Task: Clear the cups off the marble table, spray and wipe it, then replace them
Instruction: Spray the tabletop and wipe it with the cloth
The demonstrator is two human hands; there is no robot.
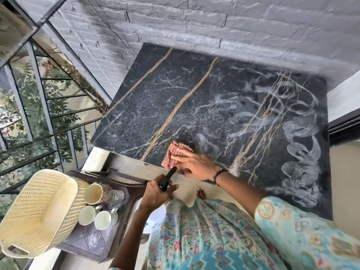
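The black marble table (175, 98) with gold veins stands against the grey brick wall, bare of cups. White swirling wipe marks cover its right half. My right hand (191, 162) presses a red checked cloth (173, 154) flat on the table's near edge. My left hand (155, 193) is closed around a black spray bottle head (167, 179), held just off the table's near edge; the bottle's body is hidden below my hand. Several cups (93, 193) and a clear glass (115, 196) sit on a brown plastic chair (93, 238) at lower left.
A cream perforated plastic basket (37, 211) lies tilted on the chair beside the cups. A metal railing with glass (39, 114) runs along the left. A dark door frame (342, 123) is at the right. My bare foot (201, 193) stands on the tiled floor.
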